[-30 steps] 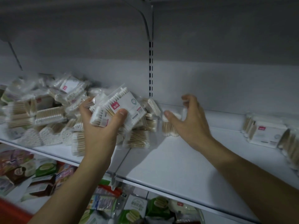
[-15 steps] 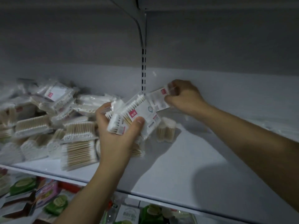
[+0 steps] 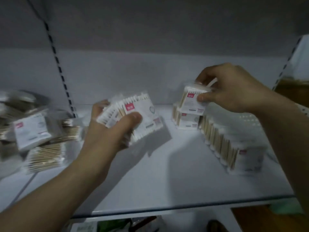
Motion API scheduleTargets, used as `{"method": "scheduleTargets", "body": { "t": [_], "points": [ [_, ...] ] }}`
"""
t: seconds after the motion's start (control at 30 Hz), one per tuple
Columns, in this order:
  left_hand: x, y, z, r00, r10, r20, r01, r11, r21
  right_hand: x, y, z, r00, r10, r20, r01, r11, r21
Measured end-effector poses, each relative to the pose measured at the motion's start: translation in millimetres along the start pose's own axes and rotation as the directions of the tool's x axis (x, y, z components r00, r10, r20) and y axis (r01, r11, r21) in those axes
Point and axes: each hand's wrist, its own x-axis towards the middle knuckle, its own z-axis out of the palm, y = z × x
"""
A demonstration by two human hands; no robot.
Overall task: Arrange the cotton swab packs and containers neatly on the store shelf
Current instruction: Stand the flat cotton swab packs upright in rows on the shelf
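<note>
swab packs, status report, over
Left hand grips a fan of packs. Right hand pinches one pack over a stacked pack. Loose pile at left, out of the way.

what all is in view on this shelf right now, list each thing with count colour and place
held bundle of swab packs: several, white with red labels, gripped above the shelf's middle
single swab pack: one, white, tan sticks, red label, back right, directly over the lower pack; contact unclear
lower pack: one, same colours, on the shelf, back right
row of packs: several, count unclear, white and tan, standing at the right
loose heap of packs: many, white and tan, far left, blurred
shelf: one, white
slotted uprights: two, dark slots, back wall
lower-shelf goods: blurred, green among them
left hand: grips the held bundle
right hand: pinches the single swab pack
</note>
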Motion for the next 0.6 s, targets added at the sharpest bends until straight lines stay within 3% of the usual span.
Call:
{"method": "scheduleTargets", "body": {
  "t": [0.17,0.4,0.6],
  "points": [
    [14,-12,43,0.991,-0.118,0.063,0.122,0.99,-0.064,15,-4,17,0.996,-0.037,0.082,0.04,0.998,-0.044],
    [6,-24,46,0.996,-0.081,0.033,0.083,0.994,-0.068,21,0,39,0.975,0.063,0.213,-0.031,0.988,-0.149],
    [4,-33,49,0.995,-0.082,0.052,0.084,0.996,-0.038,24,11,47,0.972,0.119,0.202,-0.072,0.971,-0.226]
  ]
}}
